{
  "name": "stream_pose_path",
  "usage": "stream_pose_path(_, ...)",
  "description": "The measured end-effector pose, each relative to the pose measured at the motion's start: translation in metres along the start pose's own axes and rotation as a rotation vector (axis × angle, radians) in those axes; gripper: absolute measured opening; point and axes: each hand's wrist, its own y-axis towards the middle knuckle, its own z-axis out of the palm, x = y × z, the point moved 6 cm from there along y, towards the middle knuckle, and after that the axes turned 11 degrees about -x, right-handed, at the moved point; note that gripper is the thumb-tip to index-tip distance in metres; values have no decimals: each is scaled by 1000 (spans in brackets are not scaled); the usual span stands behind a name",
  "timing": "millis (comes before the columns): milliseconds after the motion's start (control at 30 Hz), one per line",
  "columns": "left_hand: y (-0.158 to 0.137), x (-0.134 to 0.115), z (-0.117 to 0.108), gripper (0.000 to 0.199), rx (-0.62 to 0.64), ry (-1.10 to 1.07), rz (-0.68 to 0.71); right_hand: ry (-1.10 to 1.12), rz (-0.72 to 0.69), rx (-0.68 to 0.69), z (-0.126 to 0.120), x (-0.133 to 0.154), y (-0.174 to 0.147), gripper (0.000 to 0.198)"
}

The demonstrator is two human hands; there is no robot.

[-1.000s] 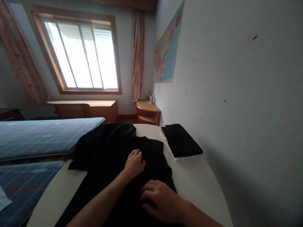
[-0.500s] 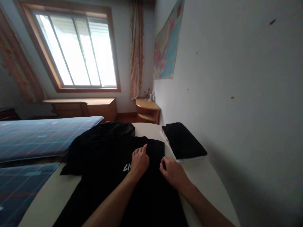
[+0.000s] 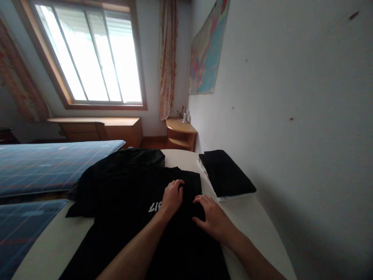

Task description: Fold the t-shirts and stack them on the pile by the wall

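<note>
A black T-shirt (image 3: 186, 241) with white lettering lies spread over the round table (image 3: 259, 229). My left hand (image 3: 173, 198) rests on the shirt beside the lettering and covers part of it. Its fingers are bent and loosely apart, with no cloth visibly gripped. Over the shirt's right side is my right hand (image 3: 214, 217), open, its thumb spread away from the fingers and nothing between them. Whether its fingertips touch the cloth I cannot tell. Farther right lies a folded black garment (image 3: 229, 173) on something white along its edge.
A dark, shiny bundle of black fabric (image 3: 136, 157) is heaped at the table's far left. Blue plaid mattresses (image 3: 58, 163) stand left of the table. On the right, a white wall (image 3: 291, 155) runs close by. Behind are a small corner shelf (image 3: 182, 126) and a wooden desk (image 3: 122, 130).
My right hand has opened from a closed, curled shape, its thumb now apart from the fingers. The left hand's index finger has bent down. The camera view has shifted slightly.
</note>
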Motion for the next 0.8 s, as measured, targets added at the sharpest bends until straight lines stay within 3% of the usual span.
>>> stream_pose_path(133, 4, 2, -7, 18, -113, -82, -64, 1, -40, 26, 3, 2, -1, 60)
stream_pose_path(233, 4, 7, -13, 15, -197, -186, -132, 5, -92, 55, 1, 7, -2, 62)
stream_pose_path(367, 4, 12, -14, 15, -228, -256, -140, 1, -122, 46, -4, 8, -2, 55)
stream_pose_path(533, 5, 9, -15, 19, -231, -271, -103, 42, -44, -26, -12, 0, 5, 21)
stream_pose_path(633, 4, 7, -17, 22, -237, -205, -98, 89, -71, -42, -20, 3, 6, 15)
stream_pose_path(800, -1, 9, -16, 18, -199, -69, -146, 151, -154, 112, -16, 6, 0, 15)
